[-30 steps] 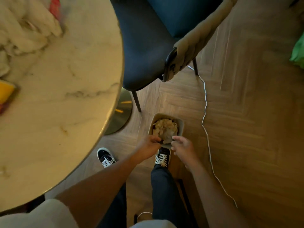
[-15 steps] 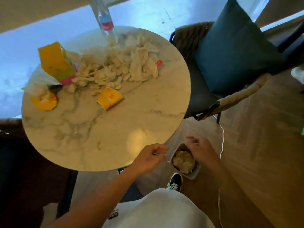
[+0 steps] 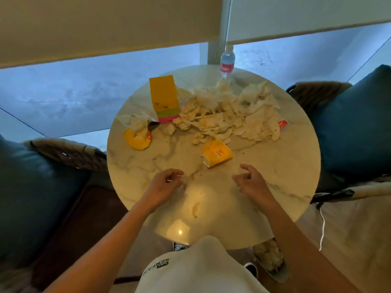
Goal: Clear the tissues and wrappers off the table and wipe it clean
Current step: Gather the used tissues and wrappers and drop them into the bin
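A round marble table (image 3: 285, 176) carries a heap of crumpled tissues (image 3: 228, 115) across its far half. Nearer, a tipped yellow cup (image 3: 218, 153) lies just beyond the right hand (image 3: 251, 185); the left hand (image 3: 165, 185) hovers alongside, both with fingers loosely curled, grasping nothing.

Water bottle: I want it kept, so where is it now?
In the head view the water bottle stands upright at the table's far edge, just behind the tissue pile.

Single head view; looks steeply down over round table (image 3: 285, 166); close above hands.
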Available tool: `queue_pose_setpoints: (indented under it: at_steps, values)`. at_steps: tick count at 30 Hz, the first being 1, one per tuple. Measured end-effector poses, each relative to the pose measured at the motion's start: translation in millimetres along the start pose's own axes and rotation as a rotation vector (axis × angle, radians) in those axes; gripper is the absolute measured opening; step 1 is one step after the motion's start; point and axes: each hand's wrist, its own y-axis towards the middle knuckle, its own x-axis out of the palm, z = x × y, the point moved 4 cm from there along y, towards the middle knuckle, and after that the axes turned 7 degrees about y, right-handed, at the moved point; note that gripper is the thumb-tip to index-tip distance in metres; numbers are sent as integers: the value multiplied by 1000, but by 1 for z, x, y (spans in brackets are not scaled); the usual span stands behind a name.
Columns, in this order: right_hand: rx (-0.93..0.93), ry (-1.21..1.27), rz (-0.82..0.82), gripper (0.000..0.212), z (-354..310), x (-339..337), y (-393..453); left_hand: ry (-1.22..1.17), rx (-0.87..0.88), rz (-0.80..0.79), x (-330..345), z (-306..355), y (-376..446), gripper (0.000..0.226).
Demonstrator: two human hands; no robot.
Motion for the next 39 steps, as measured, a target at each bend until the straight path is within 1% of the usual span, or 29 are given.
queue_pose_setpoints:
  at_steps: [3,5,8,10,12,15,18,21,24,27,29,30,34,37,39]
  values:
    - [42,25,90,67,-7,19,30,-11,-19,74,-44,-24,27,19]
    - [70,37,128,78,-9,27,47,-27,-32,142,-69,-36,45,21]
    - [79,13,148,82,-14,38,65,-50,-87,263,-101,-49,70,26]
    - [67,-28,162,81,-18,46,74,-38,-123,354,-119,-58,85,34]
    - [48,-53,191,74,-23,53,78,-17,-149,425,-134,-64,99,45]
    - [36,-89,225,52,-27,65,78,81,-146,488,-150,-67,117,59]
    - [55,-73,217,34,-32,82,71,176,-88,494,-160,-60,135,64]
    - [56,9,155,24,-40,103,59,261,-28,483,-166,-50,152,63]
    - [39,49,97,19,-51,123,45,334,15,472,-169,-43,166,58]
    - [23,75,55,11,-62,137,32,440,72,429,-168,-38,177,37]
    - [2,78,39,9,-67,139,26,451,98,432,-167,-37,179,23]
    - [-7,80,33,8,-68,139,23,443,104,440,-166,-37,179,20]
    - [-16,97,42,7,-67,129,13,405,159,479,-163,-35,173,19]
    - [-14,113,64,5,-60,117,5,323,205,509,-160,-31,158,20]
    - [3,133,80,5,-53,107,-1,256,227,500,-155,-27,145,18]
